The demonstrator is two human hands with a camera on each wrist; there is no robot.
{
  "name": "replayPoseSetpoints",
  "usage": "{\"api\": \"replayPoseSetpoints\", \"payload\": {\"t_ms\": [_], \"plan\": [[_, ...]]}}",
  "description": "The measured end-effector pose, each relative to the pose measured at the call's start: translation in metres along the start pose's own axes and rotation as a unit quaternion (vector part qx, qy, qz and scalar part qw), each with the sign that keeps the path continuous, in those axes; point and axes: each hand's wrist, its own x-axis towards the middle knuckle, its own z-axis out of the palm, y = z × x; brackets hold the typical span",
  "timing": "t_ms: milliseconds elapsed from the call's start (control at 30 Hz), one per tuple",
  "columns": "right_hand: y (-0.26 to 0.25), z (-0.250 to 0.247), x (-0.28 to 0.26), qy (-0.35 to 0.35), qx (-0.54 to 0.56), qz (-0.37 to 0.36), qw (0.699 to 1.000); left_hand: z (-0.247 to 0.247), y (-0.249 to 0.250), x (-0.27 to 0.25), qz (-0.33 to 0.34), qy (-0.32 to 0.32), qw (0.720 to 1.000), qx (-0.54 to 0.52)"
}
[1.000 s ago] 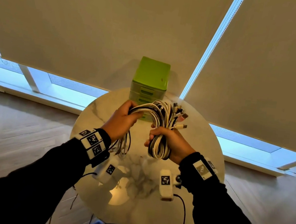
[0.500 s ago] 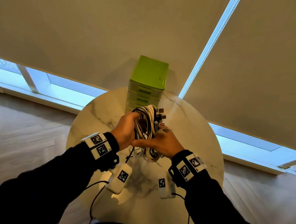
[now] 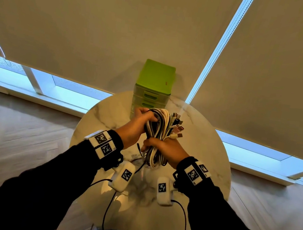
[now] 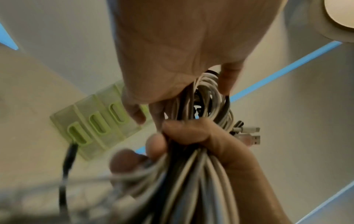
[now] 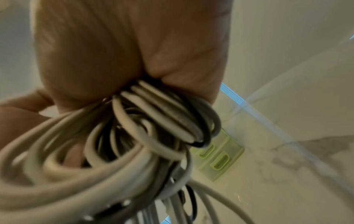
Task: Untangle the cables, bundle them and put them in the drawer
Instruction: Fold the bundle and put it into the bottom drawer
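Note:
A bundle of white, grey and black cables (image 3: 158,135) is held upright above the round marble table (image 3: 200,150). My left hand (image 3: 141,120) grips its upper loops. My right hand (image 3: 163,148) is wrapped round its middle, just below the left. Several USB plugs (image 3: 177,127) stick out to the right at the top. In the left wrist view my right hand (image 4: 201,136) clamps the cables (image 4: 191,174) beneath my left-hand fingers (image 4: 135,112). The right wrist view shows coiled cables (image 5: 145,121) coming out of my right palm (image 5: 114,53). The green drawer unit (image 3: 154,84) stands behind, drawers shut.
Loose thin cable ends (image 3: 138,156) dangle under the bundle over the table. A black cable (image 4: 65,166) hangs in front of the drawer unit (image 4: 91,128). The unit sits at the table's far edge against a drawn blind (image 3: 120,24). Wooden floor surrounds the table.
A second ago my hands were apart with the cables stretched between them. They have come together, and the bundle now stands folded and upright in both hands.

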Motion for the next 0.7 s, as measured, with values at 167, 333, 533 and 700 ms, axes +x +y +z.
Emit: {"api": "replayPoseSetpoints", "payload": {"t_ms": [167,333,533,700], "plan": [[0.002,0.005,0.003,-0.001,-0.092,-0.015,0.996,-0.005,-0.006,0.006,0.025,-0.019,0.997,0.072],[0.006,-0.001,0.001,-0.045,-0.093,-0.036,0.994,-0.001,-0.006,-0.002,0.119,-0.099,0.978,0.141],[0.01,-0.001,-0.002,0.022,0.037,0.031,0.999,-0.005,-0.005,0.011,0.085,-0.157,0.966,0.185],[0.015,-0.023,0.01,0.164,0.1,0.058,0.98,-0.028,-0.022,-0.008,0.093,-0.041,0.956,0.274]]}}
